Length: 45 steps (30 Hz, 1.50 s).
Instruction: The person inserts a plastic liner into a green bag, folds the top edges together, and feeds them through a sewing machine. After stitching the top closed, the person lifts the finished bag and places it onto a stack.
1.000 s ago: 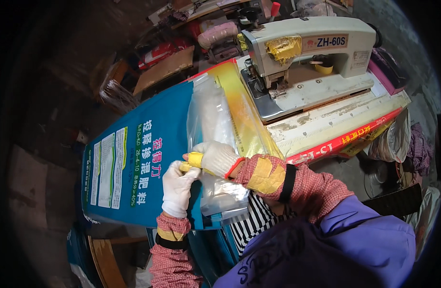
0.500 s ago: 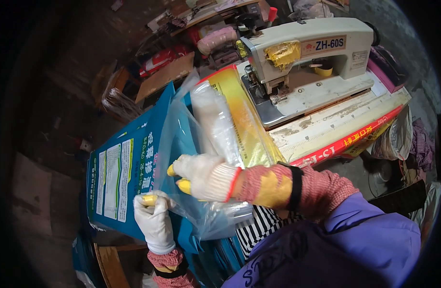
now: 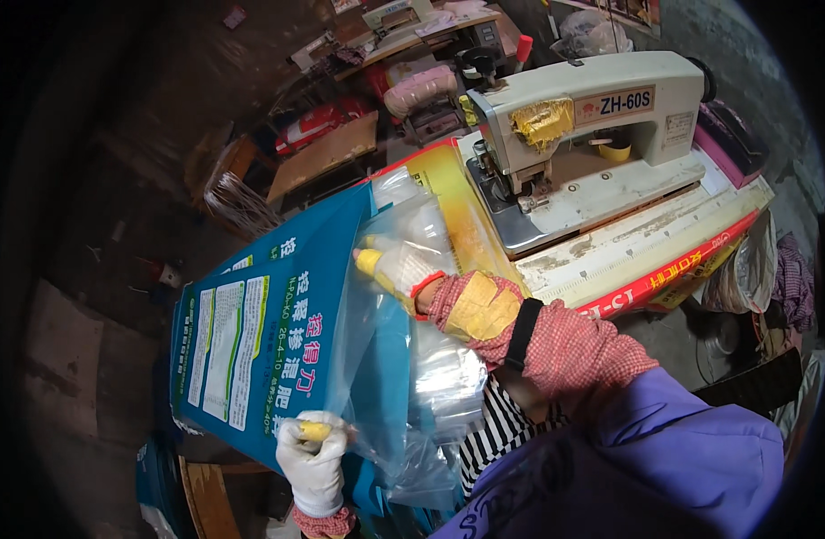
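Clear plastic, a liner bag [image 3: 403, 359], now hangs stretched wide across the front of the blue printed sack [image 3: 260, 350]; half a second ago it was bunched closer between the two gloves. The right hand [image 3: 396, 268] has travelled up and away toward the far edge of the sack, while the left hand [image 3: 313, 458] has dropped lower and nearer the person's body. Both wear white gloves with yellow fingertips. The left is closed in a fist, pinching the near corner of the liner against the sack's lower edge. The right arm reaches out, checked red sleeve extended, its fingers curled shut inside or behind the film; which, I cannot tell. Sack and liner lie over the near end of the bench, just beside the white sewing machine [image 3: 583, 117].
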Tool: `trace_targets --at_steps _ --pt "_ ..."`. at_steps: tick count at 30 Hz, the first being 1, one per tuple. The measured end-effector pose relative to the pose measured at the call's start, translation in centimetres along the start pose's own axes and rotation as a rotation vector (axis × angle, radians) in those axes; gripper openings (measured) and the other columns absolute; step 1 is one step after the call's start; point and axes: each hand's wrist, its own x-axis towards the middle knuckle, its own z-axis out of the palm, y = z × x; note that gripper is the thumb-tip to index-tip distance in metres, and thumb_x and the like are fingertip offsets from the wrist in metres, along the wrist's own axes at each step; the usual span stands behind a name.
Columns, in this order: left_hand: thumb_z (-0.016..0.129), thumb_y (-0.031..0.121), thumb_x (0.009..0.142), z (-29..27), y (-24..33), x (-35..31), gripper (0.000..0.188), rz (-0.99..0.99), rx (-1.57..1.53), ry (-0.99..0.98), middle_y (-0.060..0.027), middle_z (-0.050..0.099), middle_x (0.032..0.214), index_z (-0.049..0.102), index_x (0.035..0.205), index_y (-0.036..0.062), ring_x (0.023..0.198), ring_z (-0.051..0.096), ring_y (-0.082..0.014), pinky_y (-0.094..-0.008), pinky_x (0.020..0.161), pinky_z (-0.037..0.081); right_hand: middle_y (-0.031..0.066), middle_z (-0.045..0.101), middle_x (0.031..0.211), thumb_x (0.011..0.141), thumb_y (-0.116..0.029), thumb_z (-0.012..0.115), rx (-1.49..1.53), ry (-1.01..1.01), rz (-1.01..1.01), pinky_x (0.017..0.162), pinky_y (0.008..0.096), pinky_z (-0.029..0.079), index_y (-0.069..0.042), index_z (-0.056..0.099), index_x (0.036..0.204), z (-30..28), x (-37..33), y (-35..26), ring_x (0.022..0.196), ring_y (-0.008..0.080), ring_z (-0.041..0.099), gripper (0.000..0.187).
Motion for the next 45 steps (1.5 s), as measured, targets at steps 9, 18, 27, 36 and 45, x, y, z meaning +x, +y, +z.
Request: trace_targets --at_steps 9,18,27,36,45 --pt "0.055 -0.006 0.077 -1.1 0.3 -0.9 0.022 0.018 0.048 -0.010 -0.0097 0.057 0.074 0.038 0.080 0.0063 0.056 0.053 -0.0138 -0.0245 0.052 0.044 0.0148 0.060 0.108 0.088 -0.049 0.049 0.276 0.001 0.094 0.081 0.0316 0.046 -0.006 0.053 0.121 -1.0 -1.5 -1.1 0.096 0.0266 0.059 0.055" --pt "0.053 0.000 0.079 -5.1 1.7 -3.0 0.023 0.169 -0.024 0.186 -0.0040 0.047 0.064 0.033 0.084 0.0092 0.049 0.040 -0.0087 -0.0180 0.045 0.034 0.0205 0.062 0.103 0.088 -0.052 0.040 0.341 0.142 0.275 0.076 0.0389 0.048 -0.006 0.058 0.111 -1.7 -1.6 -2.0 0.093 0.0345 0.060 0.055" --pt "0.067 -0.004 0.072 -3.3 0.9 -4.7 0.008 -0.042 0.362 -0.744 -0.0102 0.060 0.076 0.059 0.073 -0.0018 0.059 0.055 -0.0129 -0.0258 0.052 0.043 0.0266 0.061 0.090 0.087 -0.064 0.019 -0.132 0.123 0.096 0.077 0.0456 0.045 0.001 0.063 0.091 -0.6 -1.9 -0.2 0.088 0.0433 0.058 0.079" --pt "0.067 0.029 0.080 1.0 5.8 3.1 0.027 0.135 0.628 -0.906 -0.0112 0.065 0.089 0.064 0.086 0.0035 0.080 0.062 -0.0255 -0.0308 0.070 0.049 0.0216 0.053 0.122 0.087 -0.067 0.022 0.134 -0.122 0.063 0.097 0.0368 0.034 -0.002 0.049 0.125 0.0 -5.4 -3.4 0.116 0.0380 0.046 0.080" --pt "0.074 0.011 0.065 8.3 9.3 11.1 0.037 1.041 1.113 -0.362 -0.0125 0.060 0.100 0.058 0.096 0.0015 0.093 0.057 -0.0303 -0.0372 0.082 0.044 0.0186 0.063 0.102 0.091 -0.039 0.043 -0.173 -0.017 -0.600 0.079 0.0407 0.046 -0.006 0.059 0.108 4.7 -3.4 0.3 0.094 0.0373 0.059 0.040"
